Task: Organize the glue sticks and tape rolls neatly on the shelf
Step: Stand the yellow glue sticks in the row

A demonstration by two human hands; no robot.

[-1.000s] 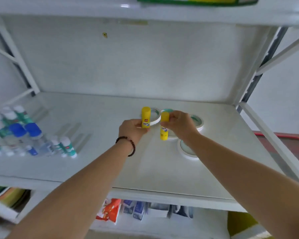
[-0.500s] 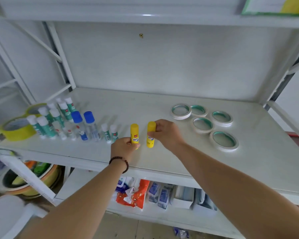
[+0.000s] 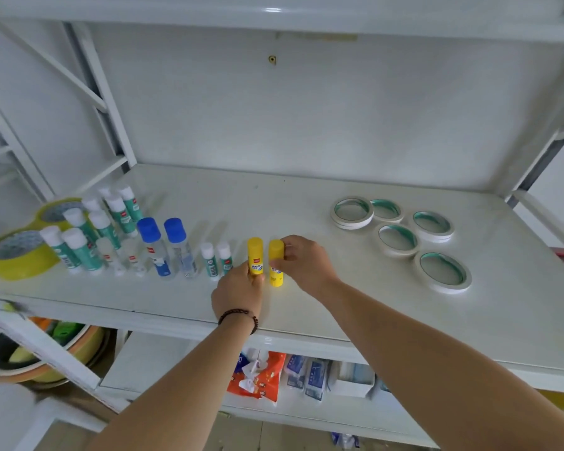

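Nearest me, below my forearms, a lower shelf (image 3: 310, 408) carries an orange packet (image 3: 263, 375) and some blue-and-white packs (image 3: 306, 374). Above it, near the front edge of the white shelf (image 3: 388, 323), my left hand (image 3: 238, 291), with a dark bead bracelet (image 3: 239, 317) at the wrist, pinches the lower part of an upright yellow glue stick (image 3: 255, 255). My right hand (image 3: 306, 263) curls its fingers round the side of a second yellow glue stick (image 3: 276, 266), which stands upright just beside the first. To the left of these runs a row of two small teal-labelled glue sticks (image 3: 216, 262), two clear bottles with blue caps (image 3: 165, 245) and a cluster of white-capped teal glue sticks (image 3: 92, 232), with two yellow tape rolls (image 3: 20, 255) at the far left end. To my right, well apart from the sticks, five white tape rolls (image 3: 404, 234) with green inner rims lie flat, close together, reaching toward the back of the shelf.
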